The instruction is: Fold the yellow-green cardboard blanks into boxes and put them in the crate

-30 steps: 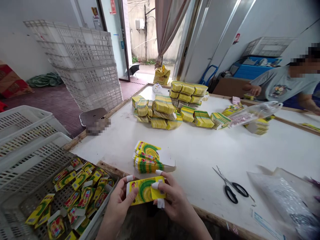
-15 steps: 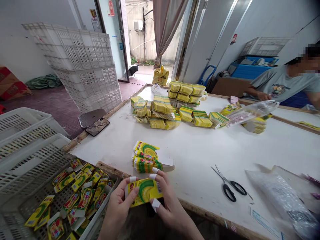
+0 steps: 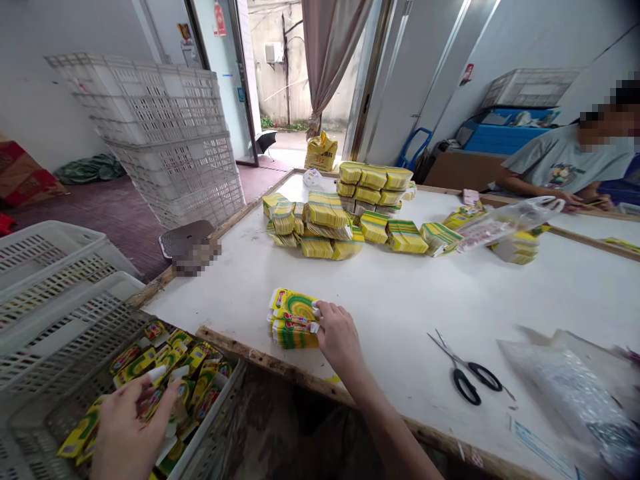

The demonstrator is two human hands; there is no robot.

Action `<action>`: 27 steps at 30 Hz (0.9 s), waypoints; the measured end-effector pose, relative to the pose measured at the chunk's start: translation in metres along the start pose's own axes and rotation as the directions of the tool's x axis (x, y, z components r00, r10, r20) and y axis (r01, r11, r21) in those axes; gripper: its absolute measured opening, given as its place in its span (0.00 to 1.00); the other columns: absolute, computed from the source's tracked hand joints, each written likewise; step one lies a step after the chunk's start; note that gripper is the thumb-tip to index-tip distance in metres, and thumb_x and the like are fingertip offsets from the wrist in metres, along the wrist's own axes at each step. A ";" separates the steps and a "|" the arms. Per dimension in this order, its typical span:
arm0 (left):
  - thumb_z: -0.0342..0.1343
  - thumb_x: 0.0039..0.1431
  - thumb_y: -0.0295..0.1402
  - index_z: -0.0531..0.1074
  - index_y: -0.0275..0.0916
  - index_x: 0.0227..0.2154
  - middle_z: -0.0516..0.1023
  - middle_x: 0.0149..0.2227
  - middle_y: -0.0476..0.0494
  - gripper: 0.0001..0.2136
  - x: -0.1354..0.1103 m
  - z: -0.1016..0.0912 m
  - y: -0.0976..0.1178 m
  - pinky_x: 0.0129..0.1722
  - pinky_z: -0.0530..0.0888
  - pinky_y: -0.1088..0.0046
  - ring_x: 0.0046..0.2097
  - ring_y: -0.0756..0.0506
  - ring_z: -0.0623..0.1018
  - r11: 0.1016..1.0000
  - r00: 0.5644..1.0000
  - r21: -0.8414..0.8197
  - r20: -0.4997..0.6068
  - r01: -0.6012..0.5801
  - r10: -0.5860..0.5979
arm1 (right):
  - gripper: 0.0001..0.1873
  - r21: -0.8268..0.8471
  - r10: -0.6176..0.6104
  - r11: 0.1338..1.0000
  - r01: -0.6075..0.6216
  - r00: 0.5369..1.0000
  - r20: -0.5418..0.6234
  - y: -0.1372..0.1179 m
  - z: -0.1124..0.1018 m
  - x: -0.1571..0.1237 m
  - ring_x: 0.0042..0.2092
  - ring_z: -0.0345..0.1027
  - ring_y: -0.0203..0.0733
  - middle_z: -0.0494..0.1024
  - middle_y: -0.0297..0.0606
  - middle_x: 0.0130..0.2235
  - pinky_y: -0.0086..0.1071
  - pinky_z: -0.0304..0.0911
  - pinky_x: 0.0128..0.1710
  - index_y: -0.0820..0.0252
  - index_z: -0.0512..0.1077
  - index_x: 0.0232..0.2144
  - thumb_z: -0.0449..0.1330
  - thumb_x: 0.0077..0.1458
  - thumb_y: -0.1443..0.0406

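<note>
Yellow-green flat cartons [image 3: 293, 313], swirl-printed, white-edged, overlapping in a pile on white table [image 3: 415, 300]. Right hand [image 3: 343, 337]: fingertips at pile's right end, can't tell if gripping. Left hand [image 3: 131, 421]: released, over crate [image 3: 215, 410].

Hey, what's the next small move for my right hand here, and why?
I'd probably slide one carton off the stack of flat cartons: your right hand has its fingertips at that stack's edge, while your left hand is over the crate of folded boxes.
</note>
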State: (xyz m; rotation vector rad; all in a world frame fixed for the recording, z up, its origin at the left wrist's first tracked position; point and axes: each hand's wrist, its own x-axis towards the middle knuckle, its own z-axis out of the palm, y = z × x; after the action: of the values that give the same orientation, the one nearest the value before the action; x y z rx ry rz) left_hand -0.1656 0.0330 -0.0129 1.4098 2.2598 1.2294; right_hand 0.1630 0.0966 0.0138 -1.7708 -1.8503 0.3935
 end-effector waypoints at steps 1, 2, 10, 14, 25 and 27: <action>0.62 0.38 0.54 0.73 0.39 0.32 0.73 0.30 0.46 0.24 -0.006 0.009 0.002 0.30 0.76 0.64 0.31 0.41 0.76 0.999 0.999 -0.038 0.041 0.008 -0.007 | 0.23 -0.015 0.001 1.000 -0.001 1.000 0.011 -0.001 0.001 -0.001 0.43 0.67 0.50 0.77 0.46 0.40 0.41 0.61 0.47 0.64 0.70 0.47 0.52 0.49 0.79; 0.61 0.40 0.55 0.74 0.38 0.33 0.75 0.32 0.45 0.25 -0.012 0.017 0.006 0.33 0.77 0.64 0.32 0.41 0.77 0.996 0.995 -0.090 0.098 0.015 -0.006 | 0.23 -0.028 0.005 1.000 -0.004 1.000 0.020 -0.002 0.001 -0.002 0.43 0.67 0.49 0.77 0.45 0.40 0.39 0.61 0.46 0.64 0.70 0.48 0.52 0.49 0.80; 0.61 0.48 0.48 0.76 0.41 0.36 0.79 0.31 0.46 0.17 -0.051 0.053 0.071 0.36 0.76 0.68 0.32 0.43 0.78 0.928 0.912 -0.373 0.375 -0.014 0.165 | 0.21 -0.119 0.019 0.993 -0.013 0.999 0.051 -0.008 -0.007 0.003 0.44 0.66 0.50 0.76 0.47 0.42 0.40 0.59 0.45 0.62 0.69 0.45 0.52 0.50 0.79; 0.61 0.51 0.44 0.76 0.42 0.36 0.80 0.32 0.46 0.13 -0.063 0.054 0.081 0.37 0.73 0.71 0.34 0.44 0.78 0.906 0.897 -0.422 0.405 0.014 0.175 | 0.22 -0.097 0.016 0.995 -0.010 0.998 0.059 -0.011 -0.010 0.009 0.41 0.66 0.49 0.75 0.46 0.40 0.39 0.59 0.43 0.61 0.69 0.42 0.53 0.44 0.81; 0.64 0.49 0.47 0.74 0.41 0.45 0.81 0.41 0.42 0.22 -0.086 0.067 0.086 0.40 0.76 0.71 0.42 0.42 0.79 0.705 0.808 -0.620 0.578 0.346 0.112 | 0.23 0.366 0.002 0.931 -0.002 1.000 0.000 -0.012 -0.012 -0.018 0.32 0.66 0.37 0.68 0.32 0.34 0.29 0.64 0.33 0.58 0.58 0.47 0.55 0.48 0.74; 0.63 0.45 0.54 0.72 0.43 0.48 0.79 0.46 0.41 0.30 -0.092 0.069 0.101 0.41 0.76 0.69 0.46 0.39 0.78 0.518 0.860 -0.764 0.501 0.385 0.100 | 0.22 0.577 -0.043 0.817 0.009 0.998 0.045 -0.026 -0.012 -0.035 0.30 0.63 0.35 0.67 0.30 0.34 0.26 0.62 0.30 0.56 0.60 0.45 0.57 0.46 0.72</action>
State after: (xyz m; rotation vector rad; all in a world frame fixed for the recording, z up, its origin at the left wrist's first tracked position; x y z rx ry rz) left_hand -0.0140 0.0145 -0.0034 0.9193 1.0734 1.3982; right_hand 0.1482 0.0577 0.0313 -1.3184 -1.5568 0.8976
